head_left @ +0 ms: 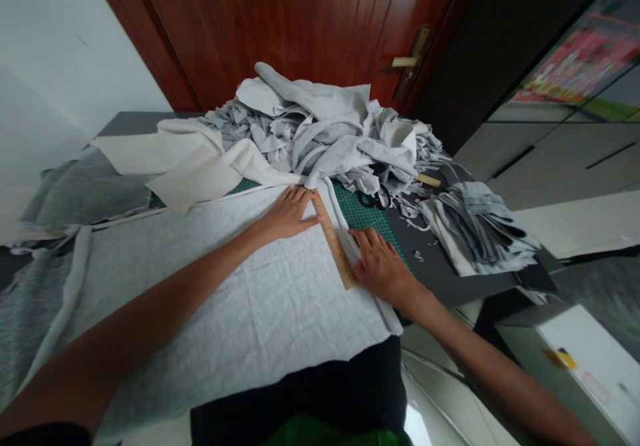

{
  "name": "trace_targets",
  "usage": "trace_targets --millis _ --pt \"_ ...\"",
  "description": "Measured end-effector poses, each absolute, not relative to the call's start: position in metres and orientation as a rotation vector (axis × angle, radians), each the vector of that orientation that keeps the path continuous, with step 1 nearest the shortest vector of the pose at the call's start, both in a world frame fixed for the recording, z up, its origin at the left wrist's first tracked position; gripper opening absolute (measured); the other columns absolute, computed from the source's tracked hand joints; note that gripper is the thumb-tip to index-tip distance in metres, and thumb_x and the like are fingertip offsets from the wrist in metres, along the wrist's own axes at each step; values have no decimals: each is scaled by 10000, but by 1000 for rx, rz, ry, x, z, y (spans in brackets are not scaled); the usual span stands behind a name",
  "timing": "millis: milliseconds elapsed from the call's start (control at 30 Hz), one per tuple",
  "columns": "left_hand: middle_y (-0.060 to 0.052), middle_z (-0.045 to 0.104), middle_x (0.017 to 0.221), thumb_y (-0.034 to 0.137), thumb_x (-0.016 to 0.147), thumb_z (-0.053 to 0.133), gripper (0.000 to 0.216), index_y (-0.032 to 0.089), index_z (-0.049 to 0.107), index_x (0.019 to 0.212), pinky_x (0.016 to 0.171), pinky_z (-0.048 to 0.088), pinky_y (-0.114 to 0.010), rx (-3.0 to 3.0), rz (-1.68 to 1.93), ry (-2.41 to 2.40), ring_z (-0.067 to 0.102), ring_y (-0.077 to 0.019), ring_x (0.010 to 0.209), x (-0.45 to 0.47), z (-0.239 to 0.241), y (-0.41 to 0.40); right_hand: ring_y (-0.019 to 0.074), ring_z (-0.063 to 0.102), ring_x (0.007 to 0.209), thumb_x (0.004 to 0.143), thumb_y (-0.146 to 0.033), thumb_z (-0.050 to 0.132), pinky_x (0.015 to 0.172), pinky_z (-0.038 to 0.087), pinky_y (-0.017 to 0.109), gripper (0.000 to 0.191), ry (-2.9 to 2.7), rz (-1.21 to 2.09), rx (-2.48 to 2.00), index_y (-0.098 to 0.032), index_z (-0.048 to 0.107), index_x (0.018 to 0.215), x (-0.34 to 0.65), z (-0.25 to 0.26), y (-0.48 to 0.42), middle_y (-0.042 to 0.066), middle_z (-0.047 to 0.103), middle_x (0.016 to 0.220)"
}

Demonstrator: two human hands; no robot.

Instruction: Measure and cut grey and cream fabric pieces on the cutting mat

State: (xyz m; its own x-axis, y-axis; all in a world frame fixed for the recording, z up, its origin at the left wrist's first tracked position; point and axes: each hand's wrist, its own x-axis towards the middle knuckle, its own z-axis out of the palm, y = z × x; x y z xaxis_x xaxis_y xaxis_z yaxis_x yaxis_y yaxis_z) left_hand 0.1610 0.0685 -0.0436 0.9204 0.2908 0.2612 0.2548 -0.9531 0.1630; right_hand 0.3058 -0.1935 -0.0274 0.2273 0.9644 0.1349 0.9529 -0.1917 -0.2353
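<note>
A large piece of light grey fabric [240,299] lies spread over the table and hangs past its front edge. A wooden ruler [331,236] lies on it near the right side, beside the rolled fabric edge. My left hand [290,214] rests flat on the fabric, thumb apart, its fingertips touching the ruler's far end. My right hand [381,263] is bent over the fabric's right edge, thumb by the ruler's near end; its fingers seem closed on that edge, partly hidden. Under the fabric, a green cutting mat [363,214] shows at the right.
A heap of grey and white cloth scraps [325,126] fills the table's back. Black-handled scissors [375,197] lie below it. Folded fabric pieces [480,226] are stacked on the right of the dark table [440,249]. A white box [585,359] stands lower right.
</note>
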Motion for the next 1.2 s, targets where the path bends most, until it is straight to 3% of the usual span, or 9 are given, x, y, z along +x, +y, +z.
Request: trace_targets --millis 200,333,400,533,833,1200 --pt "-199 572 1525 580 1052 535 600 145 507 1465 1260 360 -612 2911 478 381 514 -375 1445 160 -42 71 347 660 1137 907 -3 489 964 551 510 564 -1773 -57 -2318 -210 602 1420 309 -29 -232 172 661 1353" --pt "-184 609 1509 486 1065 580 448 196 644 1401 1263 416 -589 2876 538 35 506 -345 1476 159 -34 70 311 628 1178 997 -9 472 1008 533 473 472 -1929 -102 -2118 -259 668 1346 310 -29 -235 142 615 1442" --pt "-156 656 1480 396 1086 574 331 224 721 1327 1268 437 -550 2846 493 -269 546 -308 1462 159 -31 65 303 619 1154 1014 -40 508 1002 527 463 385 -1917 -91 -2051 -253 699 1271 307 -31 -234 131 633 1400" --pt "-128 721 1386 295 1088 598 295 224 760 1324 1185 534 -409 2762 416 -575 662 -249 1333 158 -26 49 294 609 1090 1003 -95 577 986 513 455 259 -1718 -31 -1999 -202 707 1199 304 -37 -233 128 664 1272" --pt "-114 748 1236 255 1060 650 211 203 800 1198 1121 563 -348 2709 406 -426 710 -217 1194 152 -24 27 308 582 1088 1001 -129 568 960 476 463 228 -1637 -13 -2022 -200 703 1171 305 -37 -233 125 666 1256" --pt "-103 765 1233 214 1068 616 196 207 810 1100 1101 587 -361 2734 452 -249 704 -224 1262 143 -31 14 289 613 1118 1080 -184 506 995 458 441 216 -1562 18 -1925 -188 677 1212 310 -41 -237 117 705 1246"
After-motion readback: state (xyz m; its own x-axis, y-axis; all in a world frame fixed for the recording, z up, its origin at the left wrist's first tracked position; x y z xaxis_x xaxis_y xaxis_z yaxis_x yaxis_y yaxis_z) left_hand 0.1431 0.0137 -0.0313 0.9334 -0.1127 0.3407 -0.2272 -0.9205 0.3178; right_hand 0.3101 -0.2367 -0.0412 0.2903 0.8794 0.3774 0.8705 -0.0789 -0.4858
